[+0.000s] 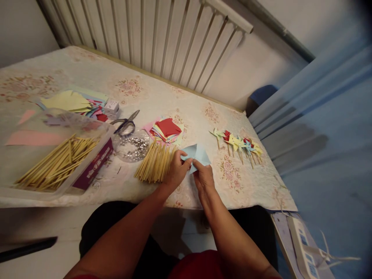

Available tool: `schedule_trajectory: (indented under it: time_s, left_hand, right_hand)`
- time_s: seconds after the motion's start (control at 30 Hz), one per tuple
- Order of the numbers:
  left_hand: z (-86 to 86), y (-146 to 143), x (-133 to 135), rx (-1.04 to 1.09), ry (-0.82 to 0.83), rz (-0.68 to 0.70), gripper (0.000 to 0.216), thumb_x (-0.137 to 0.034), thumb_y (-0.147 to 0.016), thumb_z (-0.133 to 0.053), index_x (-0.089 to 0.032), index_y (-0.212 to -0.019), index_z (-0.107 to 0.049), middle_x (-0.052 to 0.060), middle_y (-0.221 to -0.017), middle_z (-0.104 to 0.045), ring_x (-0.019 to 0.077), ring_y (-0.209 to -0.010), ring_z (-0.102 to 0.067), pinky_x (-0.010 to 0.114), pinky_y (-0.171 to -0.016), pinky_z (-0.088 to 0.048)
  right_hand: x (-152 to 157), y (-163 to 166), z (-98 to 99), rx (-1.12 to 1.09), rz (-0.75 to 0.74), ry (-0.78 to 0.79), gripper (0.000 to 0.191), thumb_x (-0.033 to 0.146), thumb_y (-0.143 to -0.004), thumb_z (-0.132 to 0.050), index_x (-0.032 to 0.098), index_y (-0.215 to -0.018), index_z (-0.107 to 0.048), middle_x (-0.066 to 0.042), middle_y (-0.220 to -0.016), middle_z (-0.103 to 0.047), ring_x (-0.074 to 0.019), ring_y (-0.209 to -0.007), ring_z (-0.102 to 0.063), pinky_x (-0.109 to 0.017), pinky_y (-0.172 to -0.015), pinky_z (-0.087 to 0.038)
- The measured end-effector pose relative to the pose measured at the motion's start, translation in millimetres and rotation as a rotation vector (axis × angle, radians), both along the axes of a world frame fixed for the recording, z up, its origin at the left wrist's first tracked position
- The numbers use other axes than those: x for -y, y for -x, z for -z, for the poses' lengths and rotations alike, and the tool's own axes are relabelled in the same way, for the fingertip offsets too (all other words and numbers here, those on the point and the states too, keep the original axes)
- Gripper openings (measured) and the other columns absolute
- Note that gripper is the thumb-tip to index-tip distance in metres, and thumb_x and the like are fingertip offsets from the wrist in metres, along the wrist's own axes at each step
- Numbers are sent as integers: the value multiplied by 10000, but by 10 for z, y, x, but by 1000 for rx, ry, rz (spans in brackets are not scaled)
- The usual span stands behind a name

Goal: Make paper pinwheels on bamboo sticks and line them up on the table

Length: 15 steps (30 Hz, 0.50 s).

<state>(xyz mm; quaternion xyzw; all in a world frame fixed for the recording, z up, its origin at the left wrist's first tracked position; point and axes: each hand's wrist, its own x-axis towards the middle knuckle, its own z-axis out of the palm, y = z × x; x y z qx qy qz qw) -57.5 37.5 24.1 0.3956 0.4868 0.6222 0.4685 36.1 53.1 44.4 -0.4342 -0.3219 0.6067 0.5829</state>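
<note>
A light blue paper pinwheel piece (200,154) is held between my two hands over the table, its points spread outward. My left hand (179,167) pinches its left side between thumb and fingers. From below, my right hand (203,174) grips the near side, with the thumb close to the paper's middle. Just left of my left hand lies a bundle of thin wooden sticks (154,162). Behind it sits a stack of coloured paper squares (167,130), red on top. Whether a small fastener is between my fingertips cannot be made out.
Left of the sticks are a round clear dish of metal fasteners (132,147), scissors (126,124) and a plastic bin (95,155) of sticks. Paper sheets (66,101) and small boxes (112,108) lie behind. Finished pinwheels (236,143) rest at right; a power strip (303,248) stands lower right.
</note>
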Motion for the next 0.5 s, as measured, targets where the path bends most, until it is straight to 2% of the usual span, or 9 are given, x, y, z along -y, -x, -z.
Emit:
schedule_trajectory:
  time_s: [0.1,0.17,0.23,0.33,0.4,0.5]
  left_hand:
    - [-21,-21,1,176,-13,-26,505,-338,-756,-655,-223,-1134,-340,-47,-774,-600,111,-600,-588,262,-620,-474]
    - [-29,-24,-9,290,31,-29,568,-352,-734,-681,-217,-1158,-330,-30,-828,-607,104,-602,-588,273,-631,-481]
    - [-24,-25,-22,403,74,28,522,-374,-724,-694,-193,-1114,-397,-29,-800,-595,98,-612,-575,268,-641,-470]
    - [0,-37,-31,490,66,155,361,-364,-708,-708,-155,-932,-518,-43,-719,-548,76,-605,-509,232,-620,-418]
    - [19,-53,-28,479,63,167,301,-330,-683,-724,-145,-843,-549,-55,-670,-516,68,-587,-460,218,-594,-379]
    - [35,-73,-19,466,84,137,291,-295,-661,-730,-141,-861,-585,-52,-674,-534,77,-607,-457,220,-605,-373]
  right_hand:
    - [-14,-22,-7,-2,42,29,274,164,-594,-739,164,-856,-657,23,-736,-702,-142,-639,-630,-254,-613,-512]
    - [-18,-33,-11,-7,63,39,323,171,-584,-747,167,-895,-663,13,-781,-717,-152,-669,-646,-265,-639,-521]
    - [-16,-34,-12,5,69,40,359,184,-584,-746,171,-934,-666,1,-827,-728,-165,-706,-660,-279,-670,-529]
    - [-4,-17,-8,40,74,38,369,201,-592,-737,167,-953,-670,-11,-834,-731,-170,-709,-660,-285,-677,-530]
    - [5,-1,1,44,72,33,364,202,-593,-731,164,-949,-672,-8,-819,-727,-165,-702,-655,-281,-684,-527]
    - [15,18,19,27,62,29,351,185,-593,-721,167,-940,-674,3,-808,-722,-160,-721,-655,-273,-701,-523]
